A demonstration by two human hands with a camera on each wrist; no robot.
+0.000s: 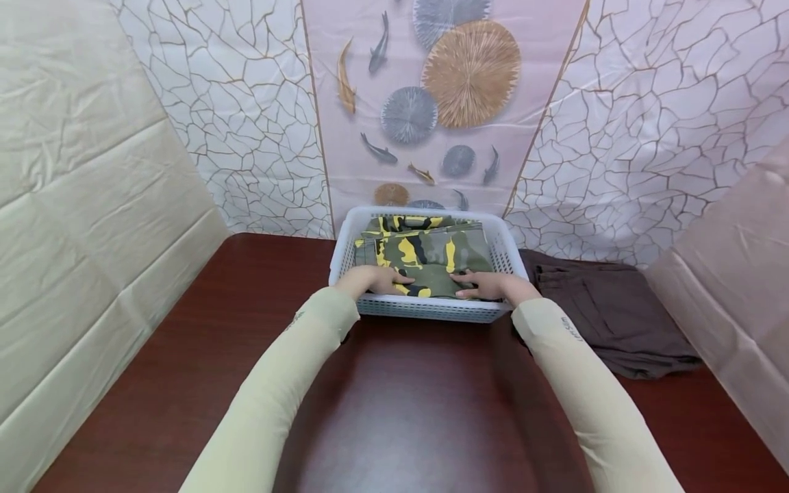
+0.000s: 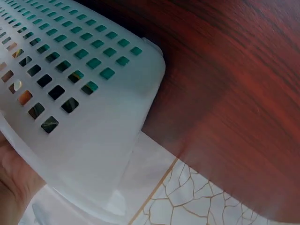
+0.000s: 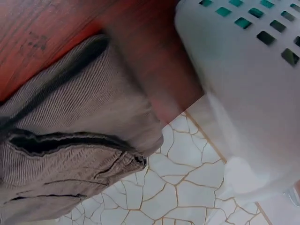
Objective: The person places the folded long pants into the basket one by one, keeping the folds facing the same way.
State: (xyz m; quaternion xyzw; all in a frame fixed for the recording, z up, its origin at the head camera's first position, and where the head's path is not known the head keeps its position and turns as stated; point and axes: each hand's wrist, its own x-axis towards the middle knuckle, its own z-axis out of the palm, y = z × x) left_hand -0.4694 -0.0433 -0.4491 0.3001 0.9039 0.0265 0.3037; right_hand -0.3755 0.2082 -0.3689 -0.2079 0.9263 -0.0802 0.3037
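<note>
A white perforated plastic basket stands at the far middle of a dark red wooden table. Inside it lies a folded camouflage garment in green, yellow and black. My left hand lies flat on the garment's near left part, fingers straight. Flat on its near right part rests my right hand. The left wrist view shows the basket's outer wall close up with a bit of palm at the edge. In the right wrist view the basket's corner is seen; the hand itself is hidden.
A folded brown garment lies on the table right of the basket, also seen as brown ribbed cloth. Patterned cloth walls close in the table at the back and both sides.
</note>
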